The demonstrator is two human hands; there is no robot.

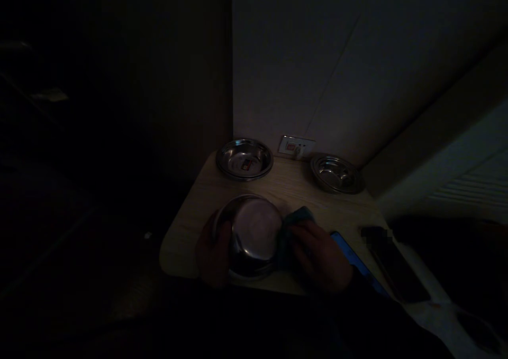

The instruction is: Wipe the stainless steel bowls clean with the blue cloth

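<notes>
A shiny metal bowl [256, 229] is at the front of a small wooden table [186, 237], its rounded underside facing up toward me. My left hand [214, 250] grips the bowl's left edge, thumb on the outer wall. On the opposite side, my right hand [319, 253] is closed on a dark teal cloth [299, 216], which presses against the bowl's right wall. The dim light hides some of the fingers and the lower part of the cloth.
Stacked metal bowls [244, 160] stand at the table's back left, more metal bowls [336, 175] at the back right. Behind is a wall socket [297, 146] with a plug. A phone [357, 261] and a dark flat object [399, 269] lie right of my right hand.
</notes>
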